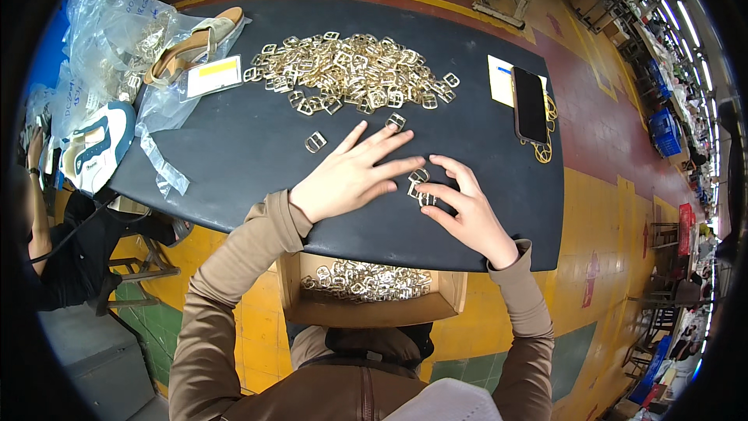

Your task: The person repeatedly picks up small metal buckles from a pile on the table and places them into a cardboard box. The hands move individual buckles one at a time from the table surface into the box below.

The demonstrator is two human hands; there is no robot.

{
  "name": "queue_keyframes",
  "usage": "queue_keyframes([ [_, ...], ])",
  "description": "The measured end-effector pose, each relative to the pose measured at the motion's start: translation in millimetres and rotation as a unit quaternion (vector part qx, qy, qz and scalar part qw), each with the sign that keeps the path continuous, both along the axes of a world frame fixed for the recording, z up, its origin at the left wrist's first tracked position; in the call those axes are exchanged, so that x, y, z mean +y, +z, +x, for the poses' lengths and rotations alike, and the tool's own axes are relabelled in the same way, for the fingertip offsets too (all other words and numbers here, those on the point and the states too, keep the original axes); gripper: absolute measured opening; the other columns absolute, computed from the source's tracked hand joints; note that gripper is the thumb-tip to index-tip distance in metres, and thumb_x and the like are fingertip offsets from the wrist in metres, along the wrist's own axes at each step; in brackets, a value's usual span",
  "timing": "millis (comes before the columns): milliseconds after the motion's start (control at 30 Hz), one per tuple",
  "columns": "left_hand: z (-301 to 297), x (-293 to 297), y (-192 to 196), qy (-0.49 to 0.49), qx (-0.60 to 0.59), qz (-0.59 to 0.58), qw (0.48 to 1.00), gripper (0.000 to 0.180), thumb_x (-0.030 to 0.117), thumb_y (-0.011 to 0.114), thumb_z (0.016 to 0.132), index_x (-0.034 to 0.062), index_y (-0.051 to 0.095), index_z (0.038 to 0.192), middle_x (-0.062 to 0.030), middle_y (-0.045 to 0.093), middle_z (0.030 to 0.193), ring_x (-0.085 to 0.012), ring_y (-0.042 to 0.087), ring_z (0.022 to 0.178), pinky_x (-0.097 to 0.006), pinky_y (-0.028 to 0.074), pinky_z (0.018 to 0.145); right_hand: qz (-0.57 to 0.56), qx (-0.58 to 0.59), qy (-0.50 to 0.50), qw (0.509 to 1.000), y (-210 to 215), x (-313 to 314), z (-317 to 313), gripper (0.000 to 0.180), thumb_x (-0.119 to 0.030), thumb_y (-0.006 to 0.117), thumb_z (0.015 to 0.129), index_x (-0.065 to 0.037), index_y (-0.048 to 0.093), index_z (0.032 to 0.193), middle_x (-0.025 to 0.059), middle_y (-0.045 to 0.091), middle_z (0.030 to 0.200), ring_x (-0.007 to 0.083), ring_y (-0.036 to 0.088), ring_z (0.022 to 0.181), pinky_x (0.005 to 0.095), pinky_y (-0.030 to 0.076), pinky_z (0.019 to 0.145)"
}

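Over the dark tabletop my left hand (pixel 349 175) is stretched out with its fingers spread, holding nothing. Just beyond its fingertips lies a single metal buckle (pixel 396 122), and another loose buckle (pixel 315 141) rests to its left. My right hand (pixel 474 206) is bent round a few small metal buckles (pixel 419 177), its fingertips and thumb against them; part of this cluster is hidden by the fingers. A large heap of shiny gold-toned buckles (pixel 351 70) covers the far middle of the table.
Below the table's near edge, an open drawer (pixel 374 314) holds more buckles. A phone (pixel 530 105) lies on the right over yellow cord (pixel 551 117) and paper. At left are a tan sandal (pixel 167 58), a card (pixel 212 78), plastic bags (pixel 93 23) and a white-and-blue shoe (pixel 97 148). Another person sits far left.
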State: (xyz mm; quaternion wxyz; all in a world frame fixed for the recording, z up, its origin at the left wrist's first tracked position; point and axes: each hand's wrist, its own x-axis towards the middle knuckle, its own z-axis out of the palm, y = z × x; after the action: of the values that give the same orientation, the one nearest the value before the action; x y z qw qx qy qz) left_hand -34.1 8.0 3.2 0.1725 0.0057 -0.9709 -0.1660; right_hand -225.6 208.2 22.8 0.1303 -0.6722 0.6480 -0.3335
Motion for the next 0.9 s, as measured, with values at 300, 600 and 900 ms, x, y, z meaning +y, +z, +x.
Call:
queue_keyframes([
  [300, 0, 2, 7, 0.043, -0.001, -0.023, 0.999, 0.033, 0.031, 0.067, 0.101, 0.0182, 0.068, 0.132, -0.0070, 0.051, 0.159, -0.0280, 0.036, 0.155, -0.058, 0.025, 0.127, 0.041, 0.049, -0.004, 0.998, 3, 15, 8, 0.049, -0.018, 0.077, 0.094, -0.006, 0.062, 0.139, 0.0150, 0.053, 0.147, 0.0383, 0.054, 0.135, 0.0485, 0.047, 0.112],
  [600, 49, -5, 1, 0.307, 0.104, 0.119, 0.939, 0.042, 0.020, 0.066, 0.102, 0.0112, 0.061, 0.143, -0.0135, 0.054, 0.157, -0.0393, 0.043, 0.151, -0.060, 0.026, 0.125, 0.074, 0.191, 0.091, 0.975, -6, 21, 45, 0.069, -0.044, 0.066, 0.102, -0.003, 0.049, 0.155, 0.0149, 0.045, 0.164, 0.0305, 0.045, 0.151, 0.0452, 0.038, 0.125],
  [900, 64, 5, 3, 0.152, -0.080, 0.106, 0.979, 0.080, 0.034, 0.068, 0.101, 0.0116, 0.030, 0.167, -0.0128, 0.037, 0.170, -0.0315, 0.033, 0.158, -0.056, 0.019, 0.129, 0.046, -0.023, 0.239, 0.970, 1, 15, 55, 0.060, -0.026, 0.073, 0.098, -0.007, 0.055, 0.152, 0.0131, 0.046, 0.164, 0.0338, 0.045, 0.150, 0.0487, 0.038, 0.123],
])
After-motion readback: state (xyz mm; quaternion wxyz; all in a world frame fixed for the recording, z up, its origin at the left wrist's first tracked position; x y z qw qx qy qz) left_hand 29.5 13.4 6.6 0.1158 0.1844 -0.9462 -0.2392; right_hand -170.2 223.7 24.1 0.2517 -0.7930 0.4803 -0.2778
